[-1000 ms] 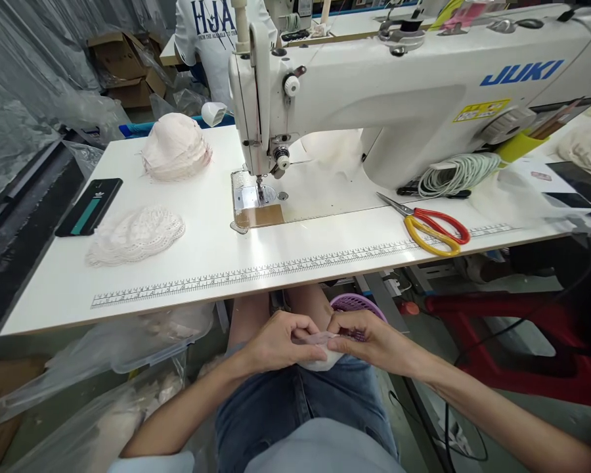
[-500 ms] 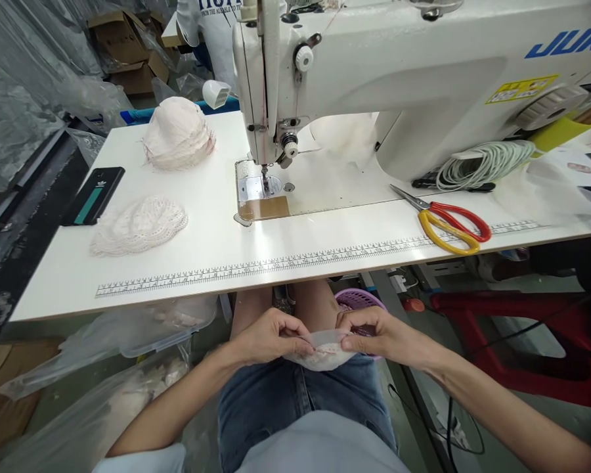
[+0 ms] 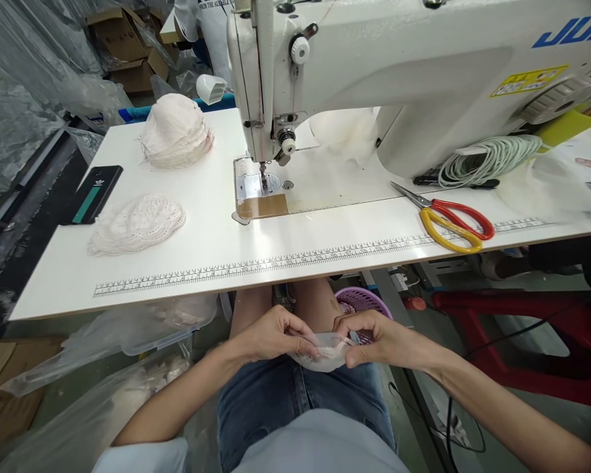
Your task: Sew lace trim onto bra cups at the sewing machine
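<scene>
A small piece of sheer white fabric (image 3: 325, 358), with what looks like a lace or seam line along it, is stretched between my hands above my lap. My left hand (image 3: 280, 336) pinches its left end between thumb and fingers. At the other end my right hand (image 3: 369, 338) grips the edge, thumb and forefinger slightly parted around it. Beyond the hands, on the table (image 3: 217, 246), lies a flat white lace piece (image 3: 136, 225). Behind that sits a stack of pale cup-shaped fabric pieces (image 3: 175, 131).
A sewing machine (image 3: 325, 72) stands across the table, its needle over the metal plate. Scissors (image 3: 453, 223) with red and yellow handles lie near the front edge, beside a coil of pale cord (image 3: 487, 161). A phone (image 3: 91, 195) lies left; a purple basket (image 3: 364, 299) is below the table.
My right thumb has lowered and moved slightly away from the forefinger at the fabric's right end. The left hand keeps its pinch. The view has shifted a little.
</scene>
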A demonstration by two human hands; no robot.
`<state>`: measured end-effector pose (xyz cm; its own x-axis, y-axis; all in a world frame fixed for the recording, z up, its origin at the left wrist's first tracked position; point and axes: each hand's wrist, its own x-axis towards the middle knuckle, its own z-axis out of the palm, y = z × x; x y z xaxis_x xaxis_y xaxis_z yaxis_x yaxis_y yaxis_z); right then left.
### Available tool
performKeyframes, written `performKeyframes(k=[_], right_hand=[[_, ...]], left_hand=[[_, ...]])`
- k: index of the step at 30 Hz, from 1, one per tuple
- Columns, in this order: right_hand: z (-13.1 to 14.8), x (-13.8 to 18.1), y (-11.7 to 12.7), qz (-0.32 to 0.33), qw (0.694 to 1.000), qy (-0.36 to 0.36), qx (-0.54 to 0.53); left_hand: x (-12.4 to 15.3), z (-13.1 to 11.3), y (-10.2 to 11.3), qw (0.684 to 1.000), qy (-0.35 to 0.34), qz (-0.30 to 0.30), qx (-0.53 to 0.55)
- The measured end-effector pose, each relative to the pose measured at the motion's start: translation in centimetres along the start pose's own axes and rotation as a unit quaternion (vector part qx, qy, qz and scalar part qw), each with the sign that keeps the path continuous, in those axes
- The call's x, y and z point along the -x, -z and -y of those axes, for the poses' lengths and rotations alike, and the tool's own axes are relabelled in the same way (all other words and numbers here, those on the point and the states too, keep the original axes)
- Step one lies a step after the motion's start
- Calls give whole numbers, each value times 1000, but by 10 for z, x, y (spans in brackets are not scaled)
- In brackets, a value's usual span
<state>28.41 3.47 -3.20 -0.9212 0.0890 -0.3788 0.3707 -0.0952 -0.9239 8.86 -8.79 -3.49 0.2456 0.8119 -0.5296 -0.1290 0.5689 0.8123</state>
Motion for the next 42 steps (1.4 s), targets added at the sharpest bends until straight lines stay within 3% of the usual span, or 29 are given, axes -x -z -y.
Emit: performKeyframes(k=[7, 12, 17, 21, 26, 42], right_hand=[[-1, -4, -3, -22, 1000, 11, 18], [2, -7, -6, -32, 999, 10, 10], [6, -9, -9, -35, 999, 6, 36], [10, -11, -11, -15, 999, -2, 45], [9, -17, -15, -36, 996, 1, 77], [4, -18, -16, -31, 999, 1, 32]], left_hand=[[3, 1, 5, 1000, 18, 2, 18], [1, 1, 3, 1000, -11, 18, -4], [-1, 4, 0, 999, -32, -13, -2], [1, 7, 3, 1000, -19, -8, -4], [5, 9, 6, 1000, -19, -19, -8], [7, 12, 7, 999, -12, -30, 13]])
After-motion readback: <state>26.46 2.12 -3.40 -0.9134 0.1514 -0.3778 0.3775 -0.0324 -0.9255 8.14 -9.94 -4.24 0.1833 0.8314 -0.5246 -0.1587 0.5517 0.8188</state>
